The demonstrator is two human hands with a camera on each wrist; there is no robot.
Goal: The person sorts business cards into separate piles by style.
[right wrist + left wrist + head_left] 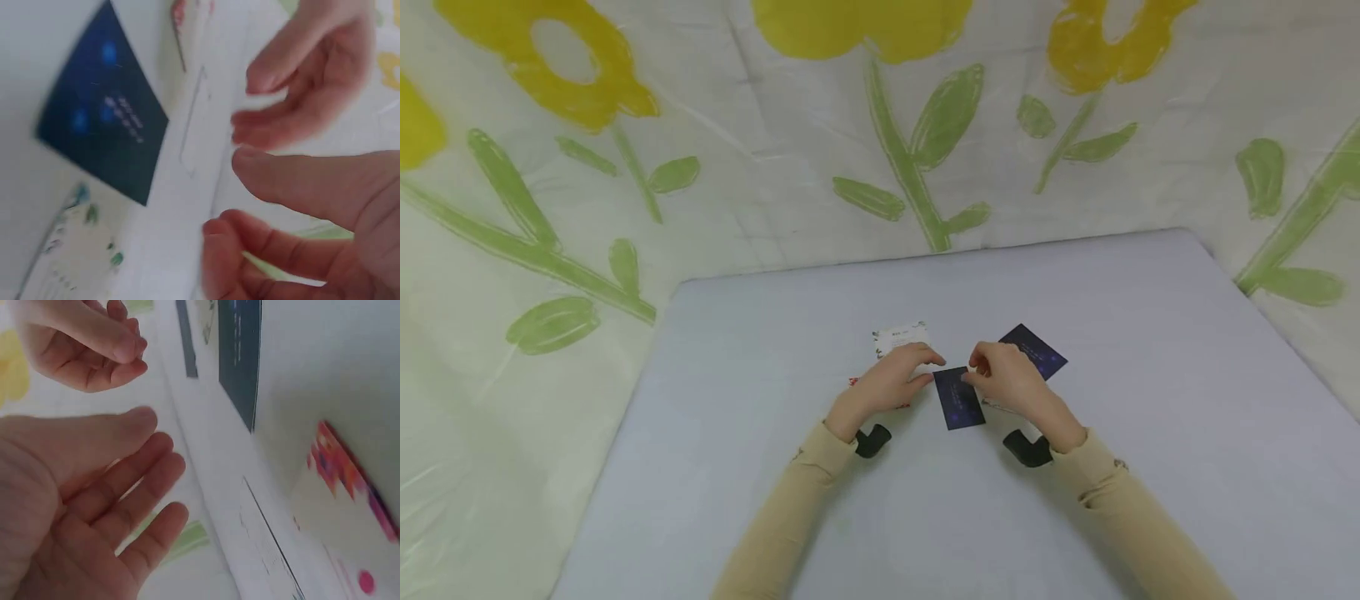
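A dark blue card [958,404] with faint print lies on the table between the two hands; the right wrist view shows its blue spots [103,112]. My left hand [889,380] hovers left of it, fingers loosely bent and holding nothing. On the other side, my right hand [1009,379] is above the card's upper right corner. Its thumb and bent fingers [281,244] stand apart with nothing between them. A white card with a colourful red edge [344,487] lies partly hidden beneath the left hand. Below the right hand is a white card with leaf prints [69,256], mostly covered.
Another white leaf-edged card [901,336] lies beyond the left hand, and a second dark blue card [1037,352] beyond the right. The pale table [760,350] ends at a curtain [775,167] printed with yellow flowers. Dark wrist mounts [872,442] sit under the wrists.
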